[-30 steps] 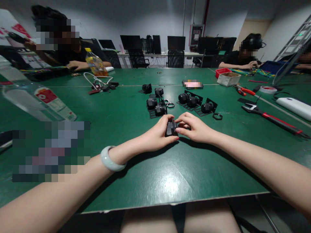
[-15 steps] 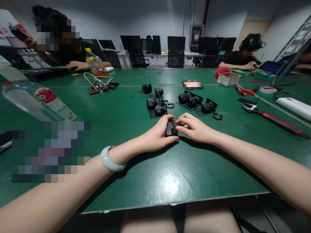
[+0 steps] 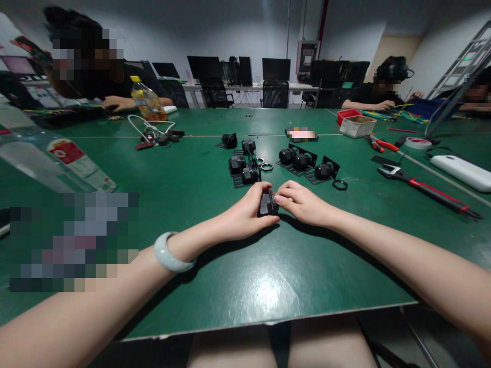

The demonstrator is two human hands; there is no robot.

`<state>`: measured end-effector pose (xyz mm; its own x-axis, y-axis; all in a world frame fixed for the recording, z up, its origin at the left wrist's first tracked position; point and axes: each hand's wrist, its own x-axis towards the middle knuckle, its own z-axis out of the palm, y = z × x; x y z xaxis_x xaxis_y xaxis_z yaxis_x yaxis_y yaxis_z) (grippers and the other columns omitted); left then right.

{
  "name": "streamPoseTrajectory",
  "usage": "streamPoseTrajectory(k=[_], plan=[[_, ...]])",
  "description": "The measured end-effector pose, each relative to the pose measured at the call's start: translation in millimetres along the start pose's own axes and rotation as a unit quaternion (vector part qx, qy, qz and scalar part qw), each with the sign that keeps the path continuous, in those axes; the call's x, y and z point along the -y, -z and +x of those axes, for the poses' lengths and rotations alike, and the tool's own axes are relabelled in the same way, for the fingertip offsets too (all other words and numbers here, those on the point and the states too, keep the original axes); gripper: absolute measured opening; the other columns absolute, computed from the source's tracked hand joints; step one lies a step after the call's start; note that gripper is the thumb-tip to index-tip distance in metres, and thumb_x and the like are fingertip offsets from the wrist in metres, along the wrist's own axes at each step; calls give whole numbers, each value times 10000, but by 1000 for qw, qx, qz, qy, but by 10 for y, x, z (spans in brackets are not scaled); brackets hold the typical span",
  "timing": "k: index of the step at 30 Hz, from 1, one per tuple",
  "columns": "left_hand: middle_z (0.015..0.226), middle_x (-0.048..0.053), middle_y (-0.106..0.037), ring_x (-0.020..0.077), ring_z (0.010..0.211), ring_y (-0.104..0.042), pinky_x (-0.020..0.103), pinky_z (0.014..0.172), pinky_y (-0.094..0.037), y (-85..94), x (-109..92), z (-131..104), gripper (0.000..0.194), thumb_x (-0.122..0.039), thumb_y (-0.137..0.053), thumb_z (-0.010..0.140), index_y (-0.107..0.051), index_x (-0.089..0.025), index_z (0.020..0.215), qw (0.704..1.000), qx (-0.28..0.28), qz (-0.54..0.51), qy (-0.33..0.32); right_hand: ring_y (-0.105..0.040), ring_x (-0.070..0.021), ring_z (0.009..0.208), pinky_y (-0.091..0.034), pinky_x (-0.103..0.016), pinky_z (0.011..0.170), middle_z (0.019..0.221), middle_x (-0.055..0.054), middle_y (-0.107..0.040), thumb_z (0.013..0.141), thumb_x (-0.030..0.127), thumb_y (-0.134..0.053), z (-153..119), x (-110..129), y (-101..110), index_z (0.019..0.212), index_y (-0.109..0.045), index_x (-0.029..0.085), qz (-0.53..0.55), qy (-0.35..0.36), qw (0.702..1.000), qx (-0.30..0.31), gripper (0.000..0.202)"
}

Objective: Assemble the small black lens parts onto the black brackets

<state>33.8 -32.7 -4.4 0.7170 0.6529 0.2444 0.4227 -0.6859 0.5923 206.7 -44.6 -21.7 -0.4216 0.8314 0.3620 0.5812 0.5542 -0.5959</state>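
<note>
Low over the green table (image 3: 215, 286), my left hand (image 3: 245, 212) is wrapped round a black cable gland (image 3: 267, 204) with a dark bracket plate on it. From the other side my right hand (image 3: 305, 202) has its thumb and fingers pressed together against the gland's right end. Whether a nut is between those fingertips is hidden. Just beyond my hands, more black cable glands (image 3: 249, 174) sit in slotted angle brackets. Another group of bracketed glands (image 3: 301, 161) stands to the right of these. Loose hex nuts (image 3: 340, 185) lie beside the brackets.
An adjustable wrench (image 3: 429, 191) and a white power bank (image 3: 460, 171) lie at right, near pliers (image 3: 383, 144) and a small open box (image 3: 357, 126). Left are a large clear bottle (image 3: 76, 158) and a white cable (image 3: 149, 125). Other people sit across the table.
The right-hand fingers have shifted slightly at the gland's end; the left hand keeps its hold. The whole view has shifted a little. At left, another person's raised hand has moved.
</note>
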Motion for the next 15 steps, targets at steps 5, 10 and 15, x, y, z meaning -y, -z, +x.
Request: streamPoseTrajectory(k=[5, 10, 15], plan=[[1069, 87, -390, 196, 1012, -387, 341, 876, -314, 2, -2, -7, 545, -298, -521, 641, -266, -146, 1099, 1000, -3, 0, -6, -440, -118, 787, -355, -279, 769, 774, -39, -450, 785, 359, -344, 3, 2, -8, 770, -562, 148, -5, 0, 1000, 0, 303], [1062, 82, -395, 202, 1005, -391, 355, 872, -317, 10, -6, -13, 541, -296, -520, 637, -270, -151, 1095, 1000, -2, 1, -1, -442, -117, 778, -357, -281, 763, 781, -41, -449, 789, 347, -338, -1, 18, -1, 755, -552, 143, 2, 3, 1000, -2, 298], [1062, 78, -390, 203, 1008, -385, 354, 872, -316, 20, -6, -21, 541, -293, -522, 634, -269, -152, 1091, 1000, -1, 5, 0, -445, -124, 806, -365, -292, 761, 799, -41, -461, 788, 317, -349, -12, 34, 8, 806, -526, 151, 19, 5, 1000, -18, 243]])
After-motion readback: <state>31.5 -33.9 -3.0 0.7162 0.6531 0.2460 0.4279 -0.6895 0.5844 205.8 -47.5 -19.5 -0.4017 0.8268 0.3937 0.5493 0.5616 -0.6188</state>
